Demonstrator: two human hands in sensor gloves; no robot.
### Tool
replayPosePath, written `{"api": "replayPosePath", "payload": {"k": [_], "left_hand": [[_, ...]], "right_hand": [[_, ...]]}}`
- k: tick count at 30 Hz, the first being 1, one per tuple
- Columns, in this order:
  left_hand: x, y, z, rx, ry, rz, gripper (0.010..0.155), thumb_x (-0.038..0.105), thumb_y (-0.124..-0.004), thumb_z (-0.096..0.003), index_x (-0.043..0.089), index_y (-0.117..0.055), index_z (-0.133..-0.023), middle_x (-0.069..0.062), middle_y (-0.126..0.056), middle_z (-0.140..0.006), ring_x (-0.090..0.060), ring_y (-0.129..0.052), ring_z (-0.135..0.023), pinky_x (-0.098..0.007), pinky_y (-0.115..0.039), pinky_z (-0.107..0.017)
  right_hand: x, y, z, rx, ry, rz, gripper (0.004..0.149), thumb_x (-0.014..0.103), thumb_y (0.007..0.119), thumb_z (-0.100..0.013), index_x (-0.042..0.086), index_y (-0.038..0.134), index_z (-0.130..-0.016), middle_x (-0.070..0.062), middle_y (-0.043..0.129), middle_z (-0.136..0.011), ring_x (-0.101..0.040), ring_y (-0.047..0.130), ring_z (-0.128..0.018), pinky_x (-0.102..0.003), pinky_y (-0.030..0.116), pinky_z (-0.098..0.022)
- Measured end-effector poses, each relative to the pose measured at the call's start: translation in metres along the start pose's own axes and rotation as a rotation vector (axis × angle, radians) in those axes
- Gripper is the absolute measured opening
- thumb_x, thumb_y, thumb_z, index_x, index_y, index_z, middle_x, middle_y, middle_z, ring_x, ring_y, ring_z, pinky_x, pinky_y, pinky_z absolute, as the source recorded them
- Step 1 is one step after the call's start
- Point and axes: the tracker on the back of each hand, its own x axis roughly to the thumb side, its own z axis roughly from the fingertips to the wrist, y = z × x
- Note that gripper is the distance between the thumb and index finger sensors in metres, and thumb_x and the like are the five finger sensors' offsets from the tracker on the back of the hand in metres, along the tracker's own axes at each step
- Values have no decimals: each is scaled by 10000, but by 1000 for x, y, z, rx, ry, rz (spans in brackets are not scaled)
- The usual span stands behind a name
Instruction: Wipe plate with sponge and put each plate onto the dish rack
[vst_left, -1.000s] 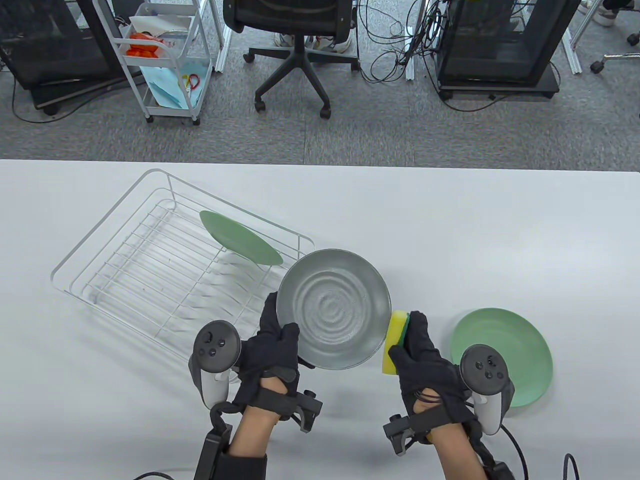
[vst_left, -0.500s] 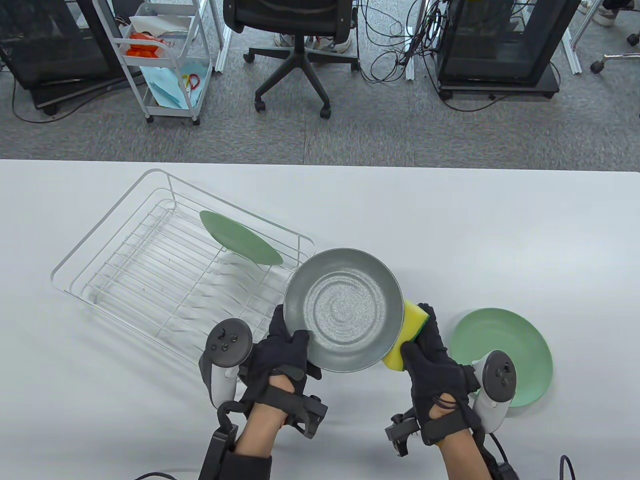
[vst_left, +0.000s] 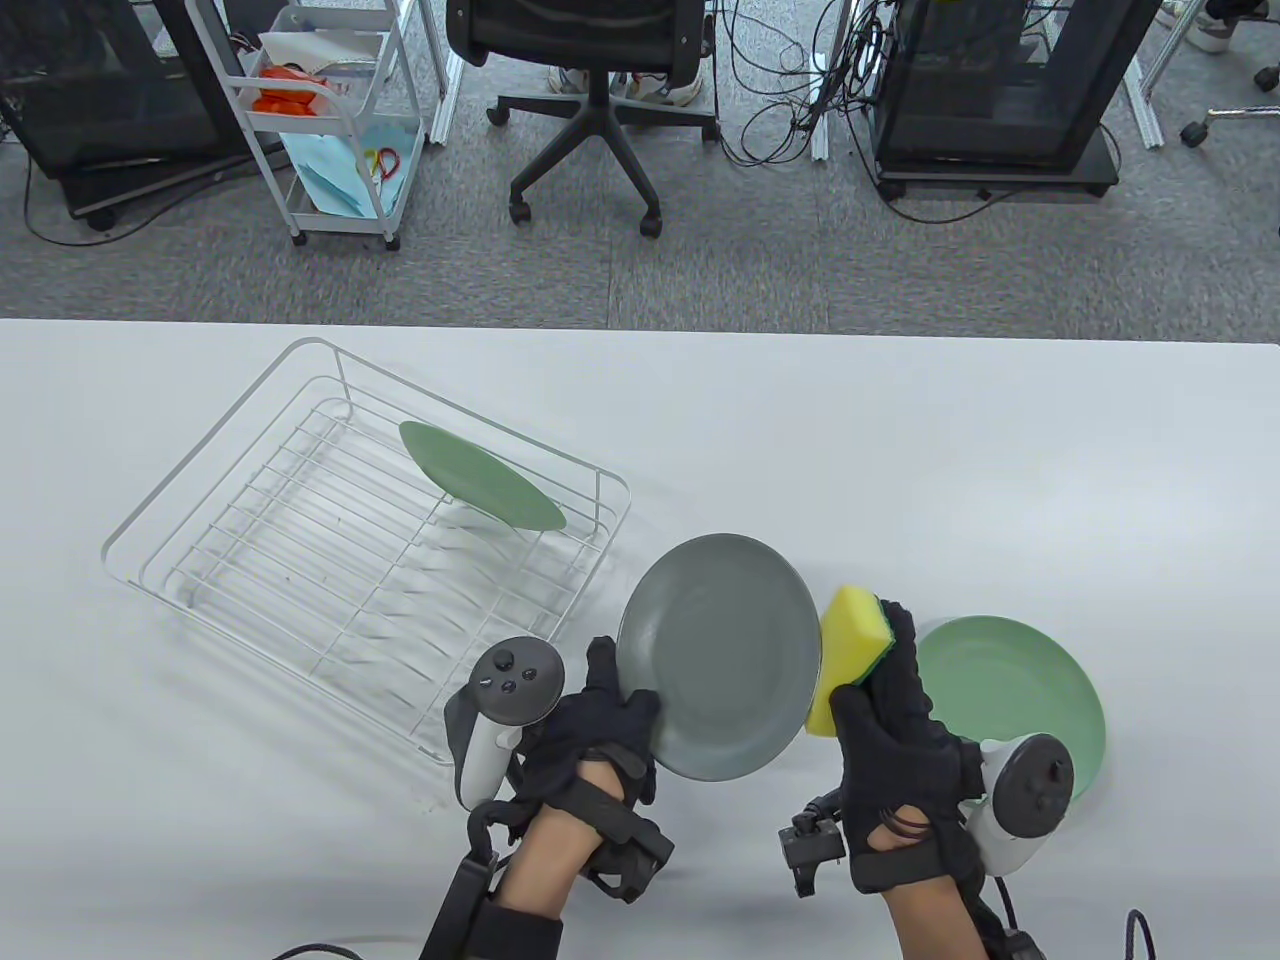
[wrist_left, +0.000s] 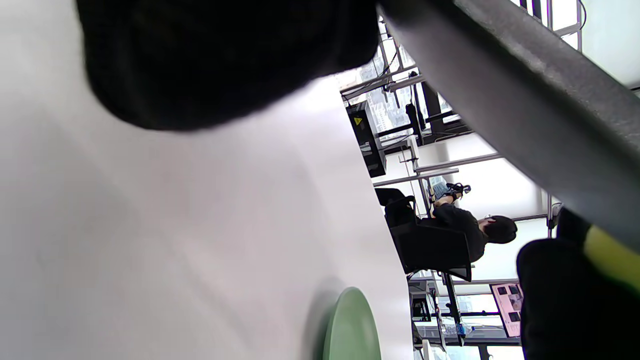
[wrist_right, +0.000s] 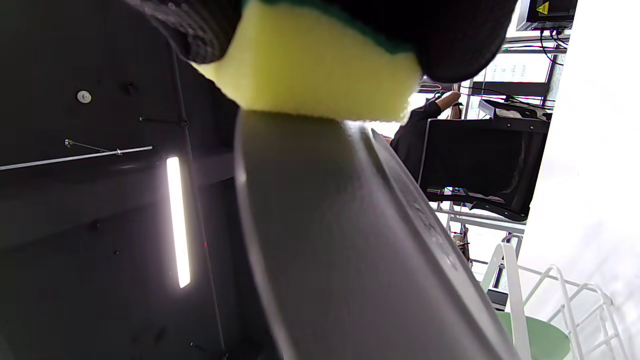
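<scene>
Grey and tilted up off the table (vst_left: 1000, 450), the grey plate (vst_left: 722, 668) was gripped at its lower-left rim by the left hand (vst_left: 590, 735). Just to its right, the right hand (vst_left: 895, 740) clutched the sponge (vst_left: 850, 655), whose yellow face touched the plate's right edge. The dish rack (vst_left: 330, 560), already holding one green plate (vst_left: 480, 475), lay to the plate's left, nearer the left hand. A second green plate (vst_left: 1030, 690) waited flat behind the right hand.
</scene>
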Motion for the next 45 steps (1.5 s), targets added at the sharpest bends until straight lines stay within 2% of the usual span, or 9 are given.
{"api": "replayPosePath", "payload": {"k": [4, 8, 13, 18, 24, 29, 33, 40, 45], "left_hand": [[2, -7, -3, -90, -15, 5, 745, 348, -622, -406, 131, -182, -967, -64, -842, -659, -80, -1024, -123, -462, -897, -425], [7, -14, -4, -109, -59, -26, 729, 348, -621, -405, 176, -206, -980, -67, -842, -662, -73, -1024, -132, -457, -897, -431], [11, -22, -6, -186, -95, -31, 727, 347, -622, -405, 215, -184, -970, -67, -845, -663, -72, -1024, -129, -459, -899, -429], [15, -25, -6, -215, -151, -49, 725, 342, -626, -405, 251, -172, -963, -60, -848, -669, -80, -1016, -129, -462, -891, -438], [21, -29, -4, -251, -196, -71, 714, 338, -643, -405, 295, -198, -962, -66, -853, -674, -83, -1018, -132, -465, -891, -443], [24, -23, -1, -197, -208, -84, 688, 354, -677, -406, 372, -275, -964, -76, -866, -675, -58, -1033, -120, -451, -906, -442], [26, -13, 2, -125, -221, -89, 667, 369, -723, -405, 483, -350, -945, -67, -878, -678, -70, -1032, -89, -435, -916, -435], [31, 0, 8, -20, -265, -153, 651, 406, -778, -392, 471, -443, -947, -46, -921, -655, -62, -1064, -69, -399, -925, -450], [36, 9, 13, 73, -293, -193, 528, 412, -776, -387, 364, -696, -907, -31, -924, -657, -63, -1064, -64, -389, -922, -463]], "right_hand": [[-6, -7, -3, -4, 36, -87, 657, 423, 737, -417, 306, 420, -980, -120, 582, -1007, -343, 804, -859, -458, 748, -592], [-15, -12, -6, 6, 94, -199, 630, 417, 740, -420, 332, 461, -978, -109, 602, -1012, -339, 808, -869, -457, 745, -601], [-29, -12, -10, 42, 178, -351, 606, 406, 759, -420, 360, 509, -971, -97, 616, -1021, -333, 789, -899, -458, 717, -637], [-43, -8, -12, 94, 248, -388, 602, 400, 746, -429, 362, 497, -976, -103, 608, -1027, -337, 769, -913, -464, 701, -648], [-61, 5, -11, 214, 356, -393, 603, 394, 726, -437, 365, 464, -979, -112, 612, -1028, -334, 763, -919, -472, 693, -650], [-68, 20, -7, 328, 418, -328, 613, 396, 712, -441, 366, 424, -982, -116, 628, -1021, -339, 788, -902, -469, 713, -636], [-70, 30, -4, 390, 439, -272, 620, 405, 712, -438, 346, 417, -981, -121, 664, -1001, -333, 831, -871, -456, 755, -608], [-72, 43, 2, 488, 479, -244, 623, 406, 711, -439, 331, 412, -981, -127, 685, -985, -321, 877, -835, -435, 799, -574], [-74, 46, 4, 556, 511, -232, 624, 402, 718, -440, 315, 420, -981, -131, 706, -972, -317, 911, -806, -426, 817, -556]]}}
